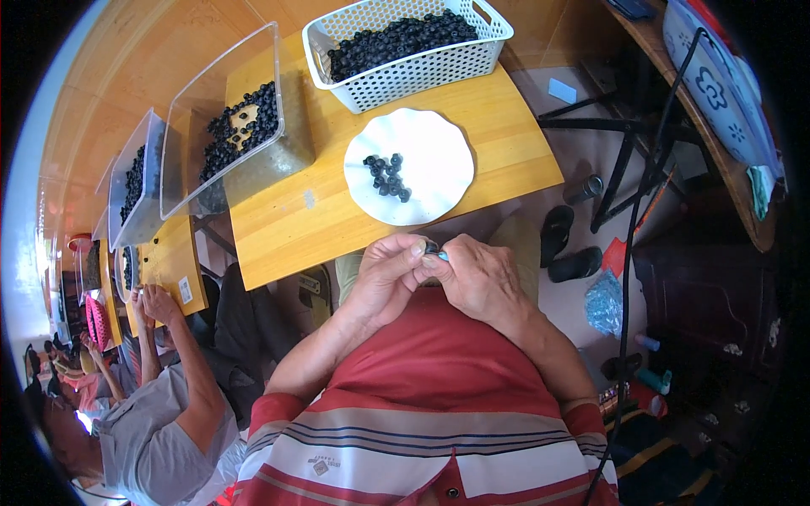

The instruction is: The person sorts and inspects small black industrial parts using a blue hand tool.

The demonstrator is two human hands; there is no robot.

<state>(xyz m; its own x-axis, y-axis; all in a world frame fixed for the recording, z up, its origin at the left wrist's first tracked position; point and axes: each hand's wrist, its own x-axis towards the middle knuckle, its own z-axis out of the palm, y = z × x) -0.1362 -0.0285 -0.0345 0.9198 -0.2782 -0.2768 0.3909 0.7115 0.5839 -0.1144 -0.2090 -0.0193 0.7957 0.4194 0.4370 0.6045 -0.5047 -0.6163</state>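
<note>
In front of my belly both hands meet, just off the near edge of the wooden table. My left hand pinches a small round black piece between thumb and fingers. Closed against it, my right hand grips a small tool with a light blue part showing; the rest is hidden by the fingers. Beyond the hands, a white scalloped plate carries several black pieces that look ring-shaped, gathered left of its middle.
A white perforated basket full of black pieces stands behind the plate. To its left is a clear plastic bin with more. Another person works at a neighbouring table on the left. Black slippers lie on the floor at right, near a hanging black cable.
</note>
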